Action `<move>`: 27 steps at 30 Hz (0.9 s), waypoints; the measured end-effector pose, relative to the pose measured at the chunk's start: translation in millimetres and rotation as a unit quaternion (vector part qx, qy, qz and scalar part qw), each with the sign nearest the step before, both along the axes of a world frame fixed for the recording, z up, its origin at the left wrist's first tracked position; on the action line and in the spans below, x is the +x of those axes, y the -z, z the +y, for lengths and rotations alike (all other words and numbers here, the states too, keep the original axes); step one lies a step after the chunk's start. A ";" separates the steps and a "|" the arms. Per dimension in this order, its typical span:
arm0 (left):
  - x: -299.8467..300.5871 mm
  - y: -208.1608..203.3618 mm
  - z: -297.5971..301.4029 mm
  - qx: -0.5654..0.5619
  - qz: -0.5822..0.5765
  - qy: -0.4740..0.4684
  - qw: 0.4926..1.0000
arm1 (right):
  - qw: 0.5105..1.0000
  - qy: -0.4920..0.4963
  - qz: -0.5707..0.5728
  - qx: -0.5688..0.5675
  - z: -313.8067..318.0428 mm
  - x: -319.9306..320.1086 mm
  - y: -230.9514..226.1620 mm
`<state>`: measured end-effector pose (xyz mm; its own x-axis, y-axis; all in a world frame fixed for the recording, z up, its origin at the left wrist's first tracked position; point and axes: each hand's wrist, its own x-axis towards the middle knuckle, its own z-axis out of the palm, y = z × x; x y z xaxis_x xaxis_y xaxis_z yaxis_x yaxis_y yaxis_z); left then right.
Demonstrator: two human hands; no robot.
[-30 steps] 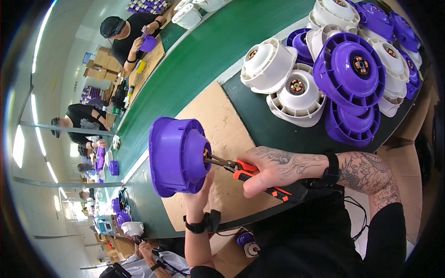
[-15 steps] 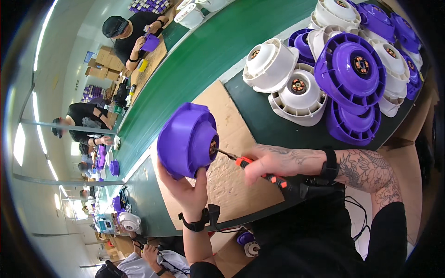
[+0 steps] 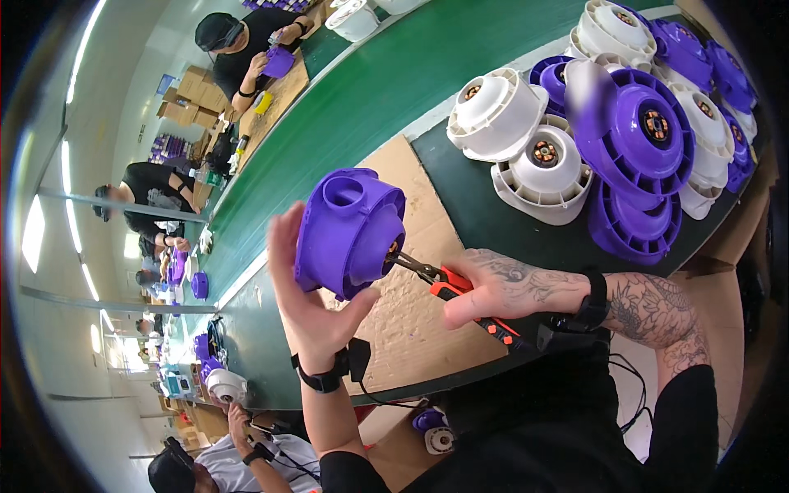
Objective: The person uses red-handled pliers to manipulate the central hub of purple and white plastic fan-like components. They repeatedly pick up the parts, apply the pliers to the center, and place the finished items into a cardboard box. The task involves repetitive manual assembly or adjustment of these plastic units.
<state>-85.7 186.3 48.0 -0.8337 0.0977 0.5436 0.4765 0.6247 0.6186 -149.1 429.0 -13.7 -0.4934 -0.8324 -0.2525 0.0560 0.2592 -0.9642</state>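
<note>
A purple round plastic housing is held in front of me above the cardboard, its open tube facing up and its copper-wound centre turned right. My left hand cradles it loosely from the left and below, fingers spread along the far side and thumb underneath. In my right hand are long-nose pliers with red and black handles. Their jaws reach into the copper centre of the housing; whether they grip a part there is too small to tell.
Under the work lies a cardboard sheet on the green table. White housings and purple housings are piled at the right. A green conveyor belt runs beyond. Co-workers sit along its far side, and another person is at lower left.
The purple housing has turned so its tube opening now shows, and it sits slightly higher and to the right. My left fingers have loosened and spread. The pliers stay at its centre.
</note>
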 end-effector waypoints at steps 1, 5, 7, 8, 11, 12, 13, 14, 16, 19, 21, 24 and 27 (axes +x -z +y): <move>2.4 2.2 -2.6 -0.009 -0.029 -0.043 0.999 | 1.000 -0.012 -0.023 -0.005 -0.7 -1.6 1.0; 11.8 36.7 -11.5 0.058 -0.036 -0.105 0.992 | 0.963 -0.047 -0.244 -0.105 -5.4 1.3 17.1; 12.5 55.1 -12.2 0.130 0.020 -0.089 0.987 | 0.924 -0.045 -0.349 -0.152 -3.9 3.1 9.7; 19.1 64.3 -21.6 0.102 0.003 -0.110 0.989 | 0.915 -0.033 -0.371 -0.153 2.5 4.3 -4.5; 26.4 67.7 -31.1 0.069 -0.165 -0.160 0.971 | 0.938 -0.005 -0.308 -0.157 10.4 -4.6 -5.2; 27.4 66.7 -33.4 0.100 -0.146 -0.160 0.971 | 0.952 -0.003 -0.270 -0.146 7.3 -6.6 -1.3; 26.6 62.2 -35.3 0.117 -0.111 -0.151 0.975 | 0.964 -0.001 -0.231 -0.134 4.9 -7.5 -0.2; 23.5 54.8 -36.3 0.135 -0.076 -0.143 0.978 | 0.981 0.013 -0.176 -0.084 5.4 -5.7 -1.9; 14.0 33.6 -32.8 0.149 -0.014 -0.110 0.983 | 0.991 0.011 -0.125 -0.052 0.1 -0.8 1.5; -2.6 8.8 -17.8 0.050 0.027 -0.063 0.996 | 0.997 -0.003 -0.080 -0.021 -3.9 2.5 4.1; -4.8 -3.4 -14.2 -0.178 -0.059 -0.116 0.975 | 0.997 -0.021 -0.070 -0.014 -3.3 1.8 3.9; 3.7 25.7 -9.3 0.036 -0.075 -0.159 0.984 | 0.985 -0.004 -0.164 -0.056 -4.7 0.5 9.9; 16.0 55.1 -15.5 0.100 -0.087 -0.135 0.982 | 0.927 -0.029 -0.347 -0.142 -3.8 2.7 16.1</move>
